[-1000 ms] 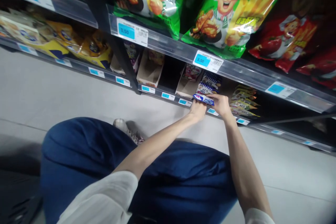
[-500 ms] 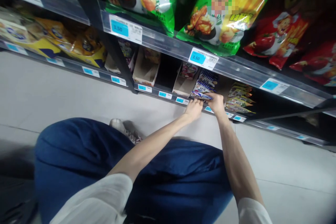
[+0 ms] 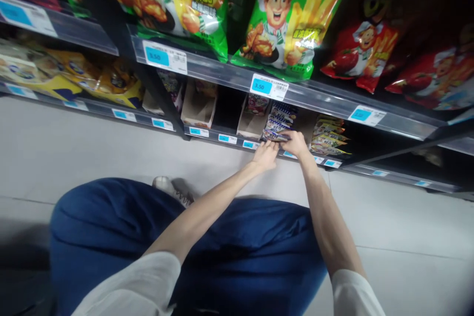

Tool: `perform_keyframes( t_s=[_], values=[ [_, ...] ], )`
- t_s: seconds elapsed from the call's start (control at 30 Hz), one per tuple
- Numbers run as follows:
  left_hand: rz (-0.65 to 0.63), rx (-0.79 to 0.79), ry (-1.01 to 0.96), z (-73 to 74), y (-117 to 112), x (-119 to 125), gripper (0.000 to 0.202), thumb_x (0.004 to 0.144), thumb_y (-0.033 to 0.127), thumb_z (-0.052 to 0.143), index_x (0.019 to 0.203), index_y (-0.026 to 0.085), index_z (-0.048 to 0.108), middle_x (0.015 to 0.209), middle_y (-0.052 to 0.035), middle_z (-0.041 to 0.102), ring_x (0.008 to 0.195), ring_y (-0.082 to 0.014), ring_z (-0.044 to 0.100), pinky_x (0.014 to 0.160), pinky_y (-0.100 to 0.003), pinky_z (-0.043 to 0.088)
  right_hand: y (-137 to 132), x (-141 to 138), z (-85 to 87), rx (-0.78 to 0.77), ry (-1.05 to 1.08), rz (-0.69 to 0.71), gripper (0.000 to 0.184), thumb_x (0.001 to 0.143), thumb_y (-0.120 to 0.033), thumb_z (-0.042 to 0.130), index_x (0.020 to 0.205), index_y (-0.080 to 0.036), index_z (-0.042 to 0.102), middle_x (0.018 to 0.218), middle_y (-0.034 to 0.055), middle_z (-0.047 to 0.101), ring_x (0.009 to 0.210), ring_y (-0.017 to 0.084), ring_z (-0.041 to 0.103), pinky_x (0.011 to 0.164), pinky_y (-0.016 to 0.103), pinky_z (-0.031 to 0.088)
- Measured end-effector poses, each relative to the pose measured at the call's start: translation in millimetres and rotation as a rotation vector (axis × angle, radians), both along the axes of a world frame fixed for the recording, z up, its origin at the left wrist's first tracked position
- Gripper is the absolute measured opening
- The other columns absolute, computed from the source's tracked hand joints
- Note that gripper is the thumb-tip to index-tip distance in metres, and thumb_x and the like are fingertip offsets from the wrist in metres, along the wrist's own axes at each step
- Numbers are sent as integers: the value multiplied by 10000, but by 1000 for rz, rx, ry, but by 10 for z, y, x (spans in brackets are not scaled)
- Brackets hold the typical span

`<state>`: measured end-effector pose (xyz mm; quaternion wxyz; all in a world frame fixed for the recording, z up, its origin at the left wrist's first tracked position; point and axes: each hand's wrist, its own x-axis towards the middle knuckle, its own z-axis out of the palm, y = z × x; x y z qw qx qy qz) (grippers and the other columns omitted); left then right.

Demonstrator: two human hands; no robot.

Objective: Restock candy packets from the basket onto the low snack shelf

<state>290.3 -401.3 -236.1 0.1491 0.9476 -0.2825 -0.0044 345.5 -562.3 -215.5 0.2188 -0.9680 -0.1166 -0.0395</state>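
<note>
On the bottom shelf, a row of blue-and-white snack packets [image 3: 282, 117] stands one behind another. My right hand [image 3: 296, 144] is closed on the right edge of the front snack packet [image 3: 273, 136], thumb and fingers pinching it. Just left of it, my left hand [image 3: 265, 155] has its fingers bent together at the shelf's front edge, below that packet. Whatever its fingertips hold, if anything, is hidden. An open cardboard box [image 3: 251, 123] with a reddish packet [image 3: 256, 103] at its back sits left of the row.
Yellow snack packets [image 3: 328, 136] stand to the right on the same shelf. Overhead juts the upper shelf's clear edge strip [image 3: 218, 70], with large green chip bags [image 3: 285, 24] and red bags [image 3: 365, 54] above. A black upright [image 3: 163, 74] divides the shelves.
The view has shifted slightly, so shelves and hands appear further left. The front packet now lies closer against the row, with my right hand still on it. My left hand stays beside it.
</note>
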Motion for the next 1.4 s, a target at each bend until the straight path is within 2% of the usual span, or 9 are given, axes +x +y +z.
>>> perform_keyframes(
  t_s=[0.3, 0.4, 0.5, 0.6, 0.73, 0.93, 1.17, 1.3, 1.4],
  values=[
    [28, 91, -43, 33, -54, -129, 469, 925, 134, 393, 1359, -12, 497, 1341, -214, 576, 1264, -298, 474, 1057, -404, 363, -20, -50, 44, -111, 94, -62, 346, 776, -178, 688, 1107, -232, 774, 1062, 68, 768, 1038, 260, 712, 919, 324, 539],
    [22, 103, -62, 70, -3, -139, 452, 934, 125, 367, 1347, 21, 522, 1376, -189, 568, 1263, -292, 490, 1051, -413, 394, -11, -90, 212, -96, 111, -20, 307, 765, -297, 773, 1068, -247, 785, 1007, 47, 778, 971, 249, 724, 862, 299, 547],
    [25, 78, -22, 95, 37, -98, 490, 920, 131, 409, 1398, 50, 478, 1389, -165, 562, 1215, -265, 543, 1019, -376, 446, 89, -175, 441, -58, -19, 43, 344, 822, -379, 761, 1148, -271, 757, 1090, 20, 765, 967, 228, 719, 863, 286, 536],
    [42, 76, 41, 104, 17, -47, 476, 899, 143, 454, 1361, 48, 515, 1318, -183, 590, 1174, -272, 586, 978, -366, 491, 303, -247, 555, -204, -81, 102, 333, 913, -331, 671, 1235, -260, 712, 1218, 55, 722, 1060, 262, 692, 894, 322, 516],
    [43, 130, 71, 94, -23, -42, 370, 907, 151, 433, 1200, 39, 628, 1229, -217, 613, 1131, -295, 622, 952, -375, 518, 527, -206, 421, -429, 63, 125, 300, 947, -199, 554, 1200, -205, 716, 1136, 140, 732, 1033, 302, 691, 843, 350, 502],
    [-11, 164, 35, 31, 8, -141, 408, 890, 161, 461, 1274, 78, 573, 1492, -233, 415, 1060, -271, 663, 923, -377, 547, 445, -113, 216, -388, 90, 89, 379, 955, -225, 531, 1305, -257, 672, 1174, 138, 716, 1058, 285, 673, 884, 345, 487],
    [16, 176, 62, 32, -13, -149, 390, 906, 194, 456, 1275, 145, 574, 1511, -194, 383, 994, -248, 687, 869, -369, 574, 401, -176, 297, -332, 64, 46, 343, 915, -220, 593, 1232, -249, 720, 1107, 141, 733, 1043, 294, 678, 869, 343, 490],
    [47, 168, 89, 23, -35, -132, 360, 909, 234, 475, 1236, 141, 593, 1516, -200, 358, 940, -250, 701, 857, -381, 578, 434, -169, 216, -295, 62, 25, 354, 906, -158, 576, 1218, -221, 730, 1100, 159, 732, 1046, 297, 677, 888, 351, 487],
    [42, 180, 101, 27, -33, -158, 346, 900, 254, 503, 1207, 131, 604, 1577, -209, 259, 938, -261, 703, 858, -406, 584, 401, -149, 177, -252, 72, 8, 357, 926, -189, 587, 1256, -242, 711, 1131, 130, 736, 1041, 272, 685, 883, 327, 490]
  ],
)
